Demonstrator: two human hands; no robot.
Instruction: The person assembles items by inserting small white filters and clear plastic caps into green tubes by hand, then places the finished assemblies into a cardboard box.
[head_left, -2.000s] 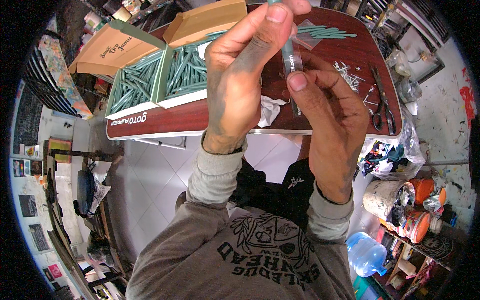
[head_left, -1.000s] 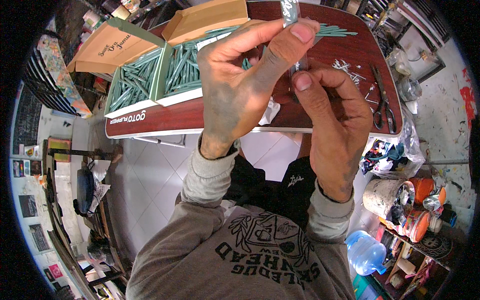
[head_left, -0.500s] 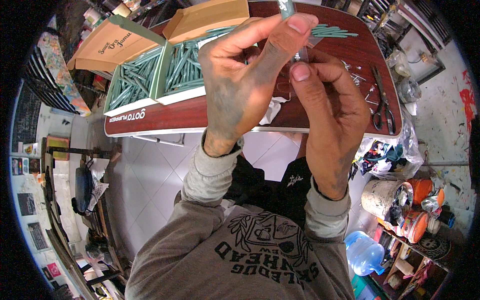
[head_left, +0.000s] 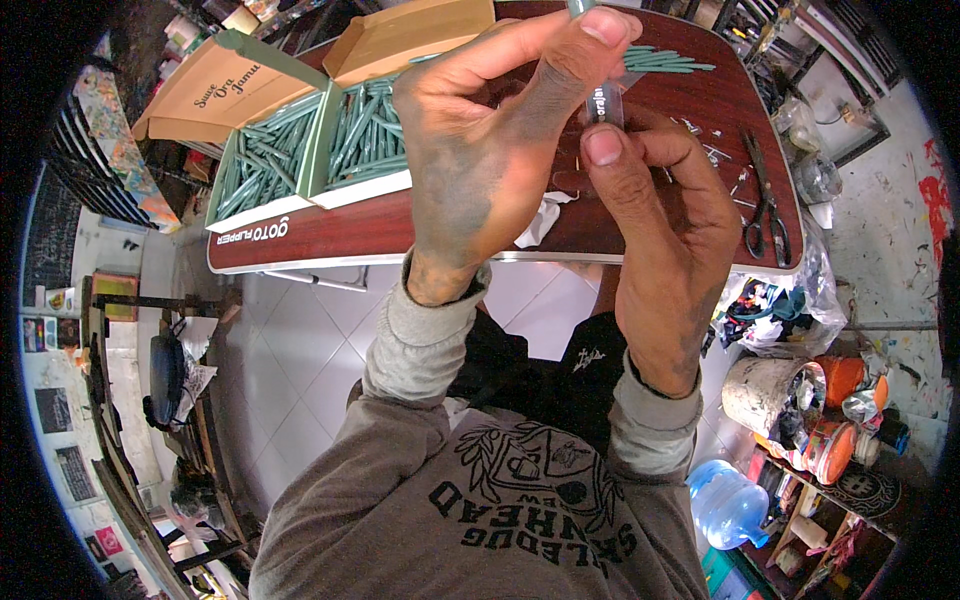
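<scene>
Raised over the table, my left hand (head_left: 480,150) pinches a slim green piece (head_left: 578,7) between thumb and fingers, at the top of the view. Just below it, a narrow clear sleeve (head_left: 606,105) with white lettering runs down to my right hand (head_left: 665,205), whose thumb and fingertips are closed on its lower end. Whether the green piece sits inside the sleeve is hidden by my left thumb. Behind my hands, two open green boxes (head_left: 317,165) are filled with slim green sticks (head_left: 262,165). More green sticks (head_left: 668,61) lie loose at the back.
The dark red table (head_left: 340,230) has black scissors (head_left: 762,205) at its right end, small pale bits (head_left: 712,154) beside them and a crumpled white paper (head_left: 543,220) near its front edge. Right of me stand paint-stained buckets (head_left: 760,395) and a blue water jug (head_left: 730,505).
The green piece has slid lower into my left grip or out of view at the top. More of the lettered sleeve shows between my hands. Both hands have barely shifted.
</scene>
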